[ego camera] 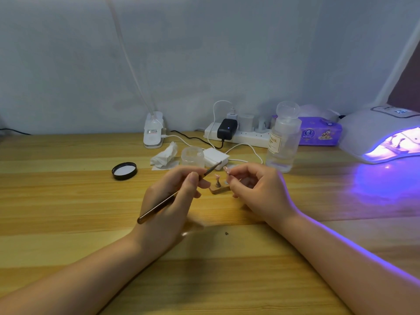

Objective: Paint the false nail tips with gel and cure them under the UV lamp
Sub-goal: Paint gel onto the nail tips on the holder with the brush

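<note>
My left hand (pixel 175 201) grips a thin dark gel brush (pixel 172 197) like a pen, its tip pointing up and right towards my right hand. My right hand (pixel 254 189) pinches a small stand carrying a pale pink false nail tip (pixel 226 169) between thumb and fingers. Between my hands a small tan holder base (pixel 220 190) lies on the wooden table, with another nail tip on a stand (pixel 217 181) upright on it. The white UV lamp (pixel 372 130) at the far right glows purple, with shapes inside its opening.
A small clear jar (pixel 192 156) stands behind my hands; its black lid (pixel 124 170) lies to the left. A crumpled tissue (pixel 165 157), white pad box (pixel 215 157), clear liquid bottle (pixel 283 142), power strip (pixel 238 135), purple tissue pack (pixel 320 131) and lamp clamp base (pixel 153 133) line the back.
</note>
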